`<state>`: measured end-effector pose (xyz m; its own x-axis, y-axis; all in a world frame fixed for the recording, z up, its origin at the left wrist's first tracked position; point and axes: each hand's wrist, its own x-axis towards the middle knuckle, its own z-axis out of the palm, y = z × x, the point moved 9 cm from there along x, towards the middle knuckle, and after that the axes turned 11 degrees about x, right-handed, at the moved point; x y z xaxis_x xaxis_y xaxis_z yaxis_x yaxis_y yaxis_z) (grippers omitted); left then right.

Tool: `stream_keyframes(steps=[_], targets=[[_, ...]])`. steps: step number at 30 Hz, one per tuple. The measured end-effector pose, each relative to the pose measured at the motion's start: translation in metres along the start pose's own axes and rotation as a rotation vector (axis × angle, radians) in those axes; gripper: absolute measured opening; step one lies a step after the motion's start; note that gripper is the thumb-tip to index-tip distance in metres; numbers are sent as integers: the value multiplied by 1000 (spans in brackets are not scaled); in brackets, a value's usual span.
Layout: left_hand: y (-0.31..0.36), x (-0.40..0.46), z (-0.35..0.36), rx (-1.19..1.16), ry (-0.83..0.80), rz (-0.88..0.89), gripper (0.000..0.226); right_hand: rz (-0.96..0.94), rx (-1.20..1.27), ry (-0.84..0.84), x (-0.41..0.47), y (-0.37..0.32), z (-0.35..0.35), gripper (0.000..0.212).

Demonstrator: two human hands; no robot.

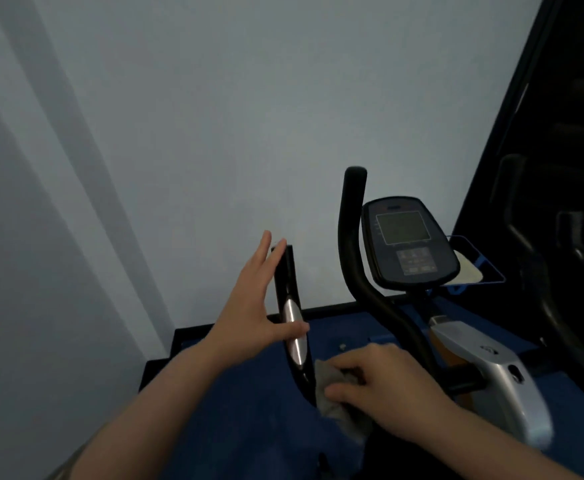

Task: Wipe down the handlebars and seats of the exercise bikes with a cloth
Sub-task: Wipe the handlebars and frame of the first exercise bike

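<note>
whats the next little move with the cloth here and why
Probably slide the cloth up the left handlebar. The right hand grips it against the bar's lower end, so the silver sensor strip and the upper bar lie above it. The left hand lies open against the bar, fingers straight.

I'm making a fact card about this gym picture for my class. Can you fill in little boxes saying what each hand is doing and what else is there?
left hand: open, fingers straight, against the left handlebar
right hand: grips a grey cloth at the handlebar's lower end
right handlebar: black, curved, untouched
console: screen dark
floor: blue
wall: pale
</note>
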<state>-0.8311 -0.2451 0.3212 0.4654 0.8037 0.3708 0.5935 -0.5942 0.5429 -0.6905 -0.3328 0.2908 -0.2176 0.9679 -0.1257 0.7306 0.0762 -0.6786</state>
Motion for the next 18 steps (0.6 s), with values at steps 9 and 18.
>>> stream_keyframes(steps=[9,18], targets=[[-10,17,-17,-102,152,15,51,-151,655,447,88,-35,-54,17],[-16,13,-2,-227,176,43,51,-4,697,374,80,-4,-22,12]])
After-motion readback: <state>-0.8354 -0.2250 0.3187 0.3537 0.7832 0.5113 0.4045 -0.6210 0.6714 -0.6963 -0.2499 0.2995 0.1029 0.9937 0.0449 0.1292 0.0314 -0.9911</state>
